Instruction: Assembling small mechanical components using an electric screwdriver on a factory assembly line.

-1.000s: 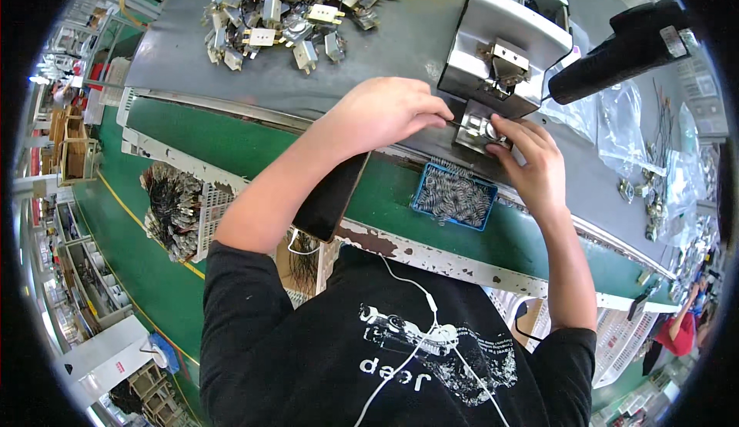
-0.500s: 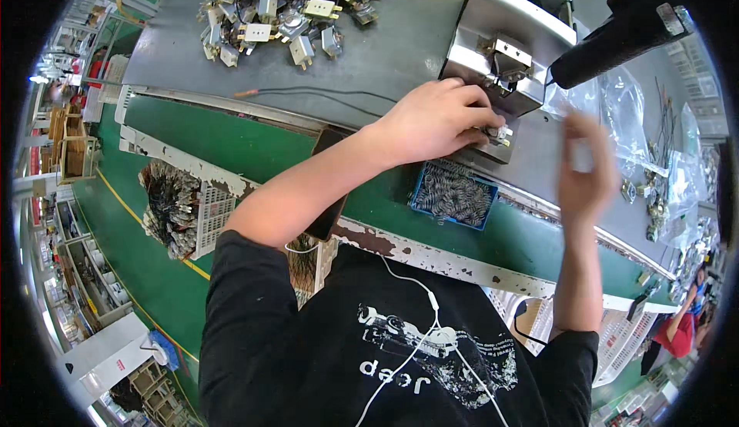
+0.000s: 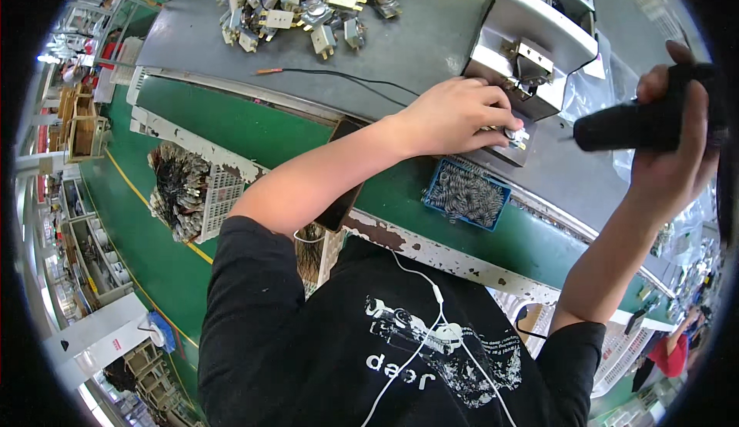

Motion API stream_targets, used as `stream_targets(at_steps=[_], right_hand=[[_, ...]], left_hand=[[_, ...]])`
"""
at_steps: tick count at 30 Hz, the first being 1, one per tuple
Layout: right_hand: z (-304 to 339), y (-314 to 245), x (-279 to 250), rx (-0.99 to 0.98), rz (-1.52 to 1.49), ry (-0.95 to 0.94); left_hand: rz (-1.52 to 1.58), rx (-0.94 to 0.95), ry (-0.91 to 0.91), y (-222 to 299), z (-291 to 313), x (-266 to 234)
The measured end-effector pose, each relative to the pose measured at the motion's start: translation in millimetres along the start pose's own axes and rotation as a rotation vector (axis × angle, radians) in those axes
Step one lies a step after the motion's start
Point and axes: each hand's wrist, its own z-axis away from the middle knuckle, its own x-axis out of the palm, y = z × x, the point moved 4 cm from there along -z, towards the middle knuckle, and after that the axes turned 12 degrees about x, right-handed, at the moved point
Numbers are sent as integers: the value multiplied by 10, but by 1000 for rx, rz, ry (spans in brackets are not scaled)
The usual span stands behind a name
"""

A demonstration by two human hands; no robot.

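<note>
With fingers bent and pinched, my left hand (image 3: 458,117) holds a small component with metal tabs (image 3: 516,136) on a metal block (image 3: 517,154) at the table's near edge. Most of the component is hidden under the fingers. My right hand (image 3: 677,157) grips a black electric screwdriver (image 3: 623,127) at the right. Its thin bit points left toward the component and is apart from it. Just beyond my left hand stands a metal machine (image 3: 531,23) with a small bracketed unit (image 3: 533,61) on its front.
A pile of small grey boxes with metal tabs (image 3: 323,40) covers the far left of the table. Dark wires (image 3: 339,74) lie nearer. A blue tray (image 3: 435,205) of small springs sits below my left hand. Clear plastic bags (image 3: 616,80) lie at the right.
My right hand, bare and raised half a second ago, has moved right and taken hold of the screwdriver, now lower and more level. My left hand keeps its place on the component.
</note>
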Motion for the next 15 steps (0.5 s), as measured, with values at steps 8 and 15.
stream_targets(at_steps=[8, 15], right_hand=[[112, -161, 264, 30, -483, -72], [276, -16, 408, 48, -147, -20]], left_hand=[[-70, -31, -72, 51, -30, -65], [-76, -60, -47, 40, 16, -30]])
